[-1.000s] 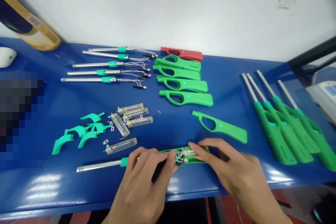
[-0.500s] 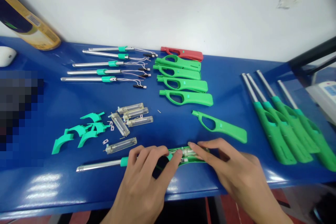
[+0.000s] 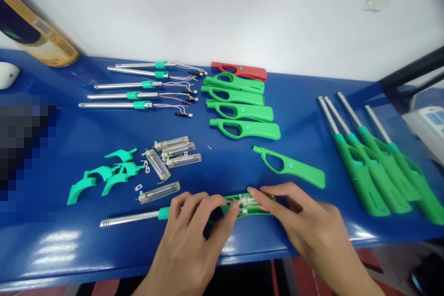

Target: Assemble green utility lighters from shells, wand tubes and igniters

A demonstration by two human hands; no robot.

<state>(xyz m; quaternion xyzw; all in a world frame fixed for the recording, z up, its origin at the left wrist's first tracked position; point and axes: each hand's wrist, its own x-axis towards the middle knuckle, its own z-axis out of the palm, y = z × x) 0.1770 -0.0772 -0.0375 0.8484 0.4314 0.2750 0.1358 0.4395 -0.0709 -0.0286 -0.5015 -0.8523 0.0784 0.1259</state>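
Note:
An open green lighter half-shell (image 3: 258, 212) lies near the table's front edge, with a metal lighter tube (image 3: 130, 218) extending from its left end. My left hand (image 3: 196, 233) is closed over the shell's trigger end, the thumb pressing inside and hiding much of it. Inside the shell's right part sits a clear fuel tank (image 3: 247, 200). My right hand (image 3: 300, 215) grips the shell and tank between thumb and fingers. Behind it rests a loose green half-shell (image 3: 294, 168). Left of my hands are several clear fuel tanks (image 3: 161, 192) and teal triggers (image 3: 114, 180).
Wired metal tubes (image 3: 118, 105) lie in a row at the back left. Green shells (image 3: 249, 129) and a red one (image 3: 243, 70) are stacked behind. Assembled lighters (image 3: 364, 175) lie at right. A yellow-and-dark container (image 3: 38, 27) stands by the white wall.
My left thumb and index finger have shifted slightly over the shell. My right hand stays almost in place on the tank. The view has drifted a little.

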